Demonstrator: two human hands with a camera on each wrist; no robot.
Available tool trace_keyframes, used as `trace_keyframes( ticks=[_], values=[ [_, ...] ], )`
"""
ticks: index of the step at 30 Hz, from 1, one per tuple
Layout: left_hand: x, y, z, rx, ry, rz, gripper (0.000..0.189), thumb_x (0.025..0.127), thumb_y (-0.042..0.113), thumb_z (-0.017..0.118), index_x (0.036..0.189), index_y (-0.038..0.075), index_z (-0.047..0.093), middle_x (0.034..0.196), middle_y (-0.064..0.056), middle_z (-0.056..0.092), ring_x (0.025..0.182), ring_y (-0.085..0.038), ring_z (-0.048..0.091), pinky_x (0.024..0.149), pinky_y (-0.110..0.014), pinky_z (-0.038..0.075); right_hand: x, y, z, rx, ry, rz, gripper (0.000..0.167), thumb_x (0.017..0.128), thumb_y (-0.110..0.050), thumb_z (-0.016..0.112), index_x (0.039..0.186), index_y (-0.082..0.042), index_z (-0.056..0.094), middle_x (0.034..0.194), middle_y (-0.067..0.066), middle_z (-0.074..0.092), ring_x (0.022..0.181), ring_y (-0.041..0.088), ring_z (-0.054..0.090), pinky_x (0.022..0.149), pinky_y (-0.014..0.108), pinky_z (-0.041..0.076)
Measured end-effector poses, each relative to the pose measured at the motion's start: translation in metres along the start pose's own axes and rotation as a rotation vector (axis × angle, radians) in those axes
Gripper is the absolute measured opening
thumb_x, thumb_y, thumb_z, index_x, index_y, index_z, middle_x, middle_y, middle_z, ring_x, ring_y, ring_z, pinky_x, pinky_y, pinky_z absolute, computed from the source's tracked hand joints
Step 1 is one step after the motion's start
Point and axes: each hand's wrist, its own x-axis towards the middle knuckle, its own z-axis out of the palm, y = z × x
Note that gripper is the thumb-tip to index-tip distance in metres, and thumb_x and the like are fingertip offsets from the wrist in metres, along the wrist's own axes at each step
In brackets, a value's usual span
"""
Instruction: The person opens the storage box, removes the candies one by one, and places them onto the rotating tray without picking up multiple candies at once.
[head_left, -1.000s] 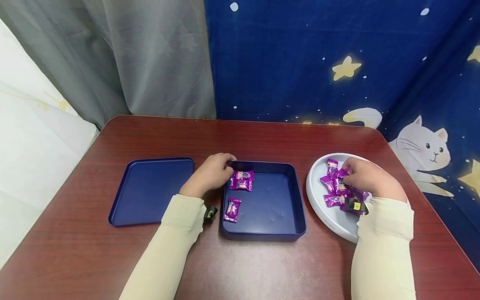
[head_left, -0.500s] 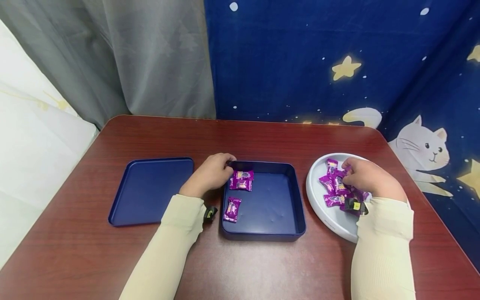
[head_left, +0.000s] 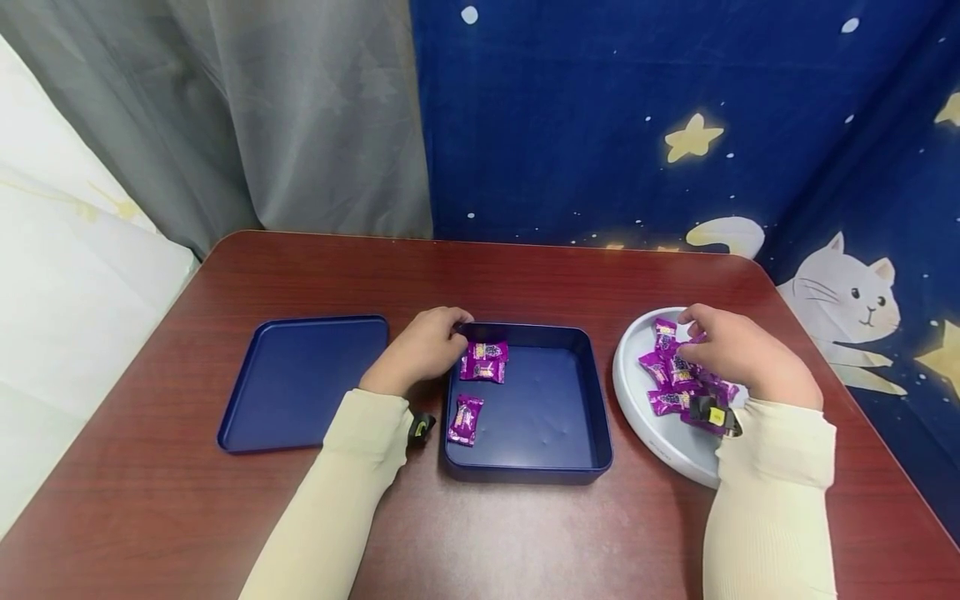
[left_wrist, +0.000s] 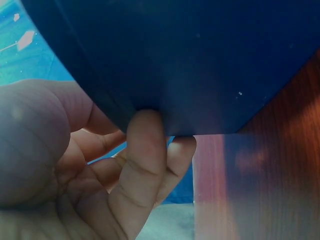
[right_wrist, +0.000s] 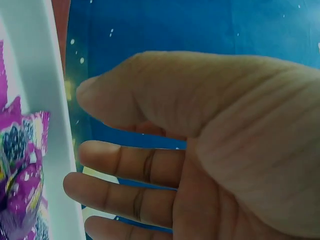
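Observation:
At the back left corner of a dark blue rectangular box (head_left: 540, 400), my left hand (head_left: 422, 348) pinches the rim. The left wrist view shows fingertips (left_wrist: 146, 130) pressed on the outside wall of the box; the thumb tip is hidden behind its edge. Inside the box, purple wrapped candies (head_left: 483, 362) lie at the upper left and another candy (head_left: 465, 419) lies below them. My right hand (head_left: 742, 350) is above a round white dish (head_left: 626, 392) heaped with purple candies (head_left: 667, 400). In the right wrist view its fingers (right_wrist: 125, 192) are extended and hold nothing.
A flat dark blue tray or lid (head_left: 307, 383) lies left of the box on the reddish-brown wooden table (head_left: 510, 542). Behind the table hang a grey curtain (head_left: 322, 117) and a blue star-patterned curtain (head_left: 570, 125). Black wrist cameras sit at both wrists.
My right hand has lifted slightly and its fingers have spread apart over the dish of candies. The left hand and the box have not moved.

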Motion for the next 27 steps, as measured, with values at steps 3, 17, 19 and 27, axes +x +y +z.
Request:
trace_keyframes(
  ticks=[3,17,19,27],
  values=[
    [0.0,0.0,0.0,0.001,-0.002,0.002,0.034,0.097,0.009,0.055,0.13,0.002,0.061,0.128,-0.016,0.059,0.106,-0.028,0.055,0.101,-0.044,0.046,0.001,-0.008,0.0,0.005,0.003,-0.011,0.051,0.088,-0.02,0.07,0.131,0.002,0.053,0.117,0.027,0.061,0.104,0.043,0.06,0.084,0.06,0.051],
    [0.001,-0.002,-0.001,0.01,-0.007,0.016,0.035,0.097,0.007,0.054,0.131,0.002,0.06,0.13,-0.017,0.059,0.107,-0.028,0.055,0.101,-0.044,0.046,0.001,-0.06,0.007,-0.051,0.053,-0.143,0.049,0.088,-0.018,0.07,0.129,0.004,0.053,0.113,0.027,0.063,0.102,0.042,0.061,0.091,0.059,0.047],
    [0.001,-0.002,-0.001,0.01,-0.007,0.017,0.035,0.097,0.007,0.054,0.131,0.002,0.06,0.13,-0.017,0.059,0.107,-0.028,0.055,0.101,-0.045,0.046,0.001,-0.068,0.009,-0.067,0.055,-0.152,0.048,0.089,-0.019,0.069,0.129,0.004,0.054,0.113,0.026,0.063,0.103,0.041,0.061,0.092,0.059,0.047],
    [0.002,-0.003,0.0,0.015,-0.001,0.018,0.035,0.097,0.007,0.054,0.13,0.002,0.061,0.13,-0.017,0.059,0.11,-0.028,0.056,0.103,-0.045,0.045,0.003,-0.093,0.018,-0.1,0.029,-0.176,0.053,0.093,-0.025,0.067,0.134,0.005,0.052,0.127,0.026,0.058,0.114,0.041,0.057,0.1,0.058,0.043]
  ],
)
